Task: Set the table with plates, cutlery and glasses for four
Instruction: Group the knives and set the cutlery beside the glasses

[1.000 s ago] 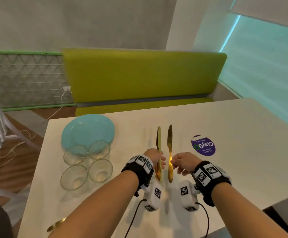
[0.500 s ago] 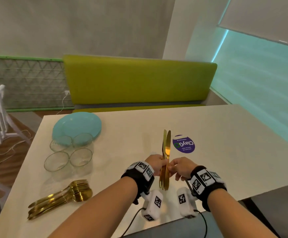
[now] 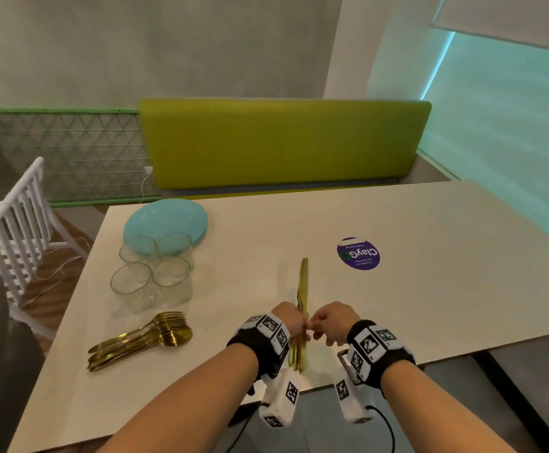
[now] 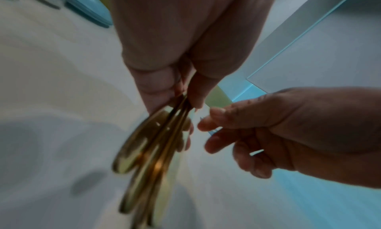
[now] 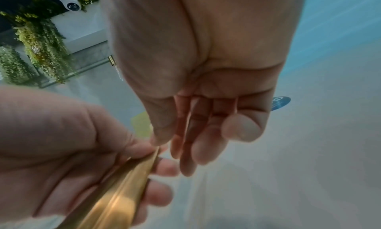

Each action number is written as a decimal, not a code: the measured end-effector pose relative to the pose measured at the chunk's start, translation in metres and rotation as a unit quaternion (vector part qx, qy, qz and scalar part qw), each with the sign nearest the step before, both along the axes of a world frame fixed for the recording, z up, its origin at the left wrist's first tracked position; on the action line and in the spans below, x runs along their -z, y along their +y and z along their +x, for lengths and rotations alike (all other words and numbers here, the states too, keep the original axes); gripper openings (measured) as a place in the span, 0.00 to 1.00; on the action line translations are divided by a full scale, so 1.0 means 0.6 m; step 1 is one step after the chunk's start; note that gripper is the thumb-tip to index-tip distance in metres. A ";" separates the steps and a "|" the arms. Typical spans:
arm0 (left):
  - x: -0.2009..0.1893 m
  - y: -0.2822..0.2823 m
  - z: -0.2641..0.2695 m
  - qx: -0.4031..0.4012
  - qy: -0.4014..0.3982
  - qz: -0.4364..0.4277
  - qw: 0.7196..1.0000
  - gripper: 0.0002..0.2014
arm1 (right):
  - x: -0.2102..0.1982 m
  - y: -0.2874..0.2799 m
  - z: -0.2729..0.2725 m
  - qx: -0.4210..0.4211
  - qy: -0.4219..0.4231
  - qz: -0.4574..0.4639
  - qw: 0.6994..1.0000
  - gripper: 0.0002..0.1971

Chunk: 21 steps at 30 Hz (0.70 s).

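1. Since the frames a second and half a second ago, the two gold pieces that were held apart, one in each hand, have come together into one bundle in the left hand, and the right hand no longer holds a piece.
2. The left hand curls its fingers and thumb round the gold cutlery in the lower middle of the head view; the handles hang below the fist and the thin ends point away up the frame.
3. The left wrist view shows several blurred gold handles fanning out under the fist; how many there are cannot be told.
4. The right hand sits just right of the bundle with its fingers loosely curled and nothing in them; its fingertips are close to the cutlery, and whether they touch it cannot be told.
5. Both hands hover above the near edge of the pale surface.
6. At the left of the head view lie a pile of gold spoons and forks, above it four clear glasses in a tight square, and behind those a stack of turquoise plates.
7. A round purple sticker lies on the surface to the right of the cutlery tips.
8. A green bench back runs behind the surface, and a white chair stands at the far left.
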<state>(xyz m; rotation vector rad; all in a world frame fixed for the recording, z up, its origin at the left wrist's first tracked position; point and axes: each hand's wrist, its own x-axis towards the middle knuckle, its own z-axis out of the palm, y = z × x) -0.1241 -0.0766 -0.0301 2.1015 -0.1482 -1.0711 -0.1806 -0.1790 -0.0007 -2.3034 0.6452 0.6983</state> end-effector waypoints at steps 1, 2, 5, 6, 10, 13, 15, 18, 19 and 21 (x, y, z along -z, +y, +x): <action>0.004 0.015 0.002 -0.011 0.006 -0.001 1.000 0.08 | 0.001 0.009 0.000 0.009 -0.002 0.002 1.000 0.13; 0.007 0.034 0.003 -0.013 0.005 0.007 1.000 0.09 | 0.003 0.019 0.000 0.017 -0.003 0.002 1.000 0.13; 0.027 0.106 0.016 0.049 -0.079 0.097 0.991 0.11 | 0.010 0.052 -0.002 0.030 0.003 -0.005 1.000 0.13; 0.036 0.135 0.019 0.079 -0.106 0.140 0.981 0.13 | 0.013 0.065 -0.002 0.032 0.007 -0.007 0.999 0.12; 0.056 0.261 0.034 0.167 -0.193 0.261 0.931 0.11 | 0.022 0.128 -0.002 0.038 0.019 0.002 0.999 0.08; 0.061 0.342 0.045 0.218 -0.230 0.281 0.906 0.10 | 0.018 0.173 0.005 0.039 0.018 0.003 0.999 0.08; 0.064 0.384 0.052 0.253 -0.245 0.300 0.886 0.18 | 0.010 0.198 0.013 0.033 0.015 -0.002 0.999 0.08; 0.062 0.432 0.054 0.293 -0.272 0.294 0.868 0.21 | -0.003 0.228 0.025 0.015 0.021 -0.018 1.000 0.13; 0.060 0.445 0.055 0.297 -0.269 0.303 0.865 0.21 | -0.007 0.237 0.029 0.013 0.023 -0.025 0.999 0.15; 0.062 0.464 0.059 0.311 -0.279 0.309 0.854 0.19 | -0.010 0.248 0.034 0.017 0.026 -0.031 0.999 0.16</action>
